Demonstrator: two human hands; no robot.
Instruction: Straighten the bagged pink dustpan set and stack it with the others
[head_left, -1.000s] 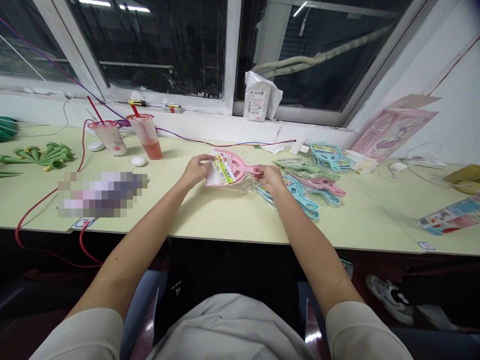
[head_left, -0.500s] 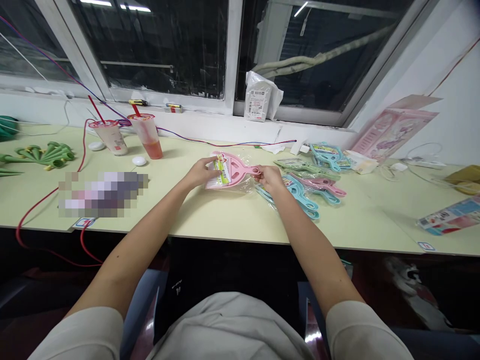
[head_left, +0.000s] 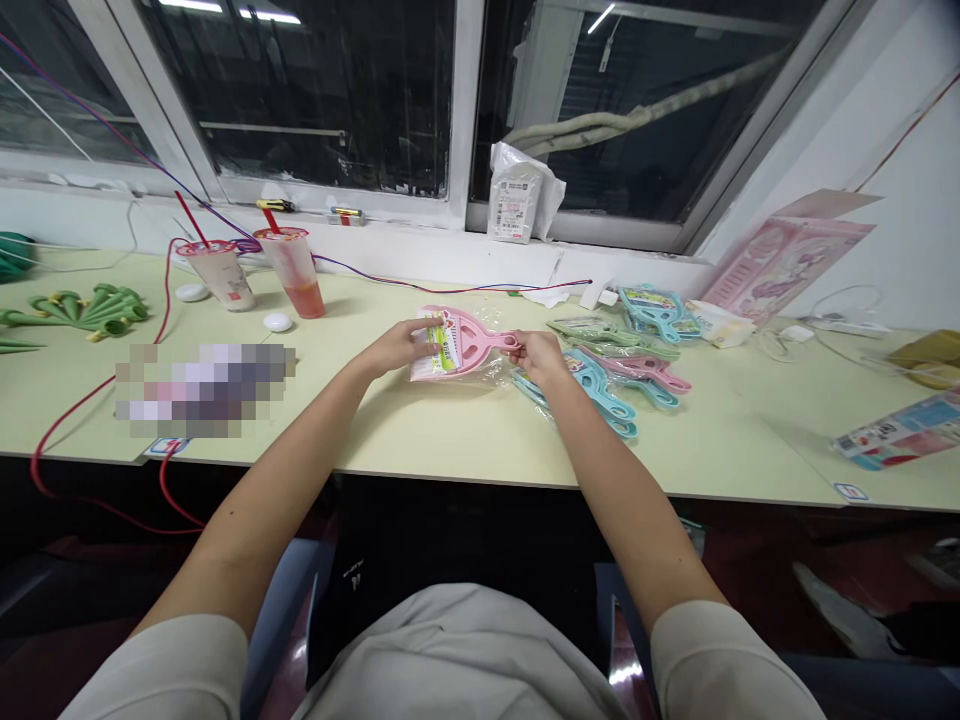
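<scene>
A small pink dustpan and brush set [head_left: 472, 343] with a printed label lies across the middle of the table, its handle to the right, with clear plastic wrap around it. My left hand [head_left: 397, 347] grips its wide end, fingers over the label. The tip of the handle is pinched in my right hand [head_left: 538, 354]; those fingertips are partly hidden. Just beside and under my right wrist are similar wrapped sets: blue ones [head_left: 600, 392], a pink one [head_left: 652, 371] and a green one [head_left: 611, 335]. Another blue set [head_left: 660, 312] is farther back.
Two drink cups with red straws, one milky [head_left: 223, 277] and one reddish [head_left: 296, 275], stand at back left. Green stem-like parts [head_left: 90, 310] lie far left. A red cable [head_left: 71, 410] crosses the table edge. At right are a pink box [head_left: 787, 265] and a blue-and-red package [head_left: 900, 432].
My left hand has slid slightly left on the label, uncovering more of it. My right hand keeps its pinch on the handle. At lower right, a shoe on the floor has shifted.
</scene>
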